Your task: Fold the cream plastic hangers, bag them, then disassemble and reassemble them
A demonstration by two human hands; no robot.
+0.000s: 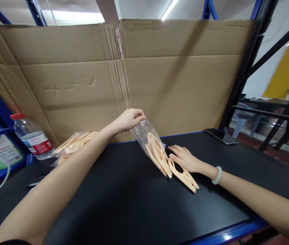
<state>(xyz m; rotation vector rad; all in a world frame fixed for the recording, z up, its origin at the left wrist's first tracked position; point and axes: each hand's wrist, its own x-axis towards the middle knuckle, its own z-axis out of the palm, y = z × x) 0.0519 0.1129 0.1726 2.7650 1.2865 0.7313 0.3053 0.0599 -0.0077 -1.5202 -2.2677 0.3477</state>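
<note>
Raised near the cardboard, my left hand (131,119) is closed in a pinch on the top edge of a clear plastic bag (140,131). The bag slants down to the table. In it lie several peach-coloured plastic pieces (157,154) that look like folded clothes hangers. One similar loose hanger (185,178) rests at the bag's lower end; whether its upper tip is inside the mouth, I cannot tell. Beside it my right hand (185,159) lies low with its fingers stretched out, the thumb by the hanger. Any touch there is unclear.
More bagged peach pieces (75,144) lie at the left, partly behind my left forearm. A bottle with a red cap (33,137) stands beyond them. On the black table (134,207) a phone (221,136) lies at the back right. Cardboard (185,78) walls the back.
</note>
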